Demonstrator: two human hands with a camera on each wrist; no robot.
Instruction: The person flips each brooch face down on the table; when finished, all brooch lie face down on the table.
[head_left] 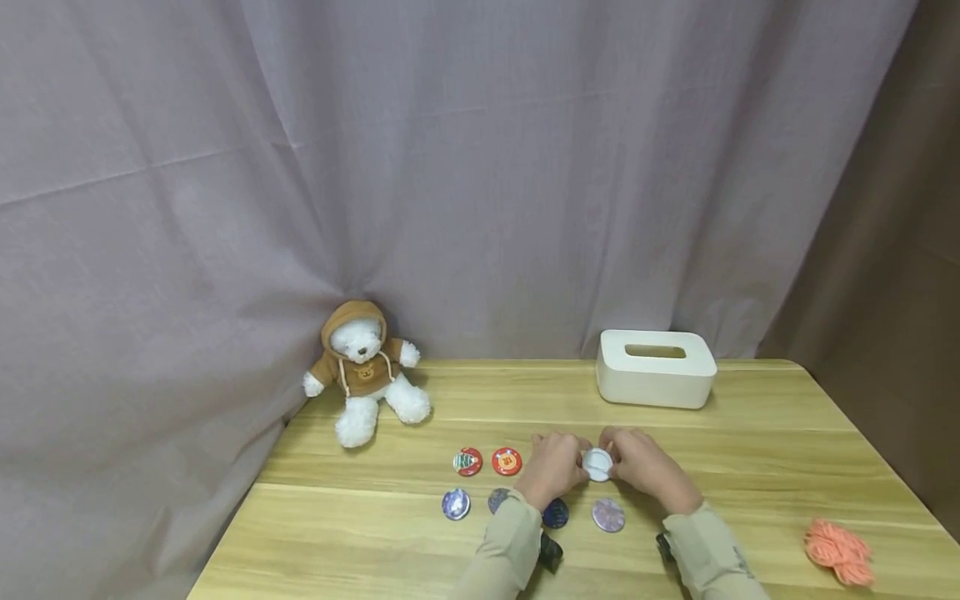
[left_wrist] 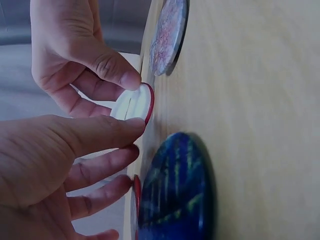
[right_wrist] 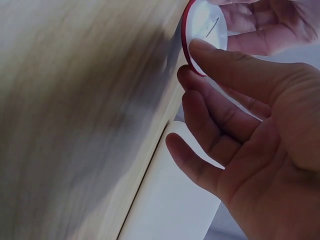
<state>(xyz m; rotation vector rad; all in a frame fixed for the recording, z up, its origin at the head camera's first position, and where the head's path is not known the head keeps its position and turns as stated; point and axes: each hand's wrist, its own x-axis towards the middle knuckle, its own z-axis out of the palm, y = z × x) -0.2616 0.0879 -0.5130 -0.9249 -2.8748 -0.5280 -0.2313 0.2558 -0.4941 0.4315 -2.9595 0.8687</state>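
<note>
Both hands pinch one round pin-back badge, its white back with a metal pin facing up and its rim red. My left hand holds the badge's left edge between thumb and fingers. On the opposite edge, my right hand has its thumb on the white back and a finger beneath. The badge is tilted just over the table in the wrist views. Nearer me lie a dark blue badge and a pale purple badge. Another red-rimmed badge shows partly behind the blue one.
Left of the hands lie a red-and-green badge, a red badge, a blue-white badge and a greyish badge partly behind the sleeve. A teddy bear, white tissue box and coral yarn stand farther off.
</note>
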